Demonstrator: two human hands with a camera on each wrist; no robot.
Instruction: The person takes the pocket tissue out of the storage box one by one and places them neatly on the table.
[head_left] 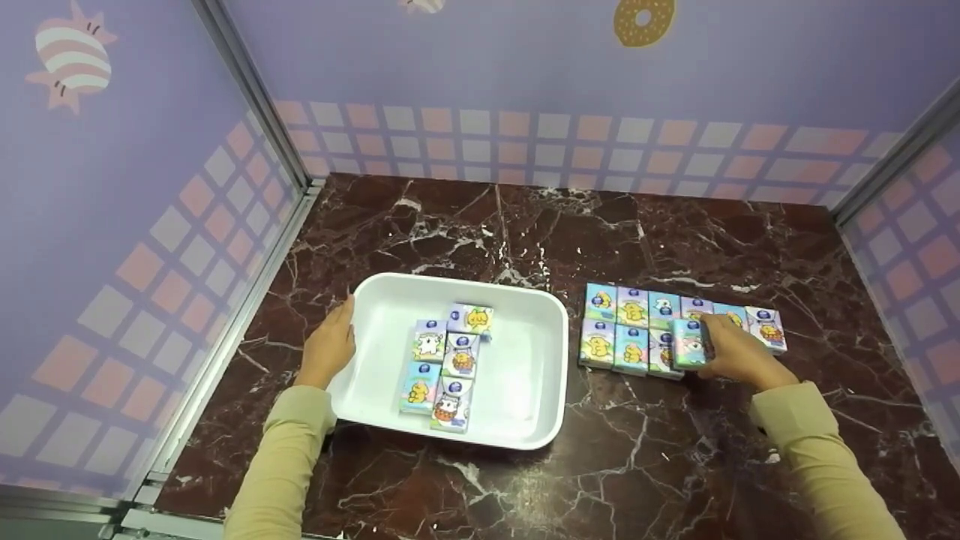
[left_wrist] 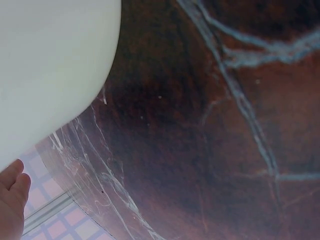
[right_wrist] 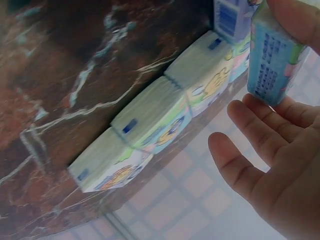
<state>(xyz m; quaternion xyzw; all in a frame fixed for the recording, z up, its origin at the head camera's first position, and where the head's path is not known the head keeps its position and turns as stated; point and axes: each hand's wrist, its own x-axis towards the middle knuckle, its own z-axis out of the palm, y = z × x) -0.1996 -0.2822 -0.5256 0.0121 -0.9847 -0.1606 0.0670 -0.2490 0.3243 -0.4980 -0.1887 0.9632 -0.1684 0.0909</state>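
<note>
My left hand (head_left: 330, 343) rests on the left side of a white plastic tub (head_left: 517, 360), its fingers lying fairly straight along the wall. In the left wrist view, only the fingertips of that hand (left_wrist: 12, 200) show beside the tub's white wall (left_wrist: 50, 60). Several small cartoon-printed tissue packs (head_left: 460, 354) lie flat inside the tub. My right hand (head_left: 739, 351) pinches one blue tissue pack (right_wrist: 272, 62) between thumb and fingers, over two rows of similar packs (head_left: 632, 306) right of the tub. The right wrist view shows its other fingers (right_wrist: 240, 165) spread below.
Dark red marbled tabletop (head_left: 600, 240) lies under everything. Purple panels with a checked print (head_left: 517, 142) stand at the back and both sides, with a metal frame strip (head_left: 255, 97) at the back left corner.
</note>
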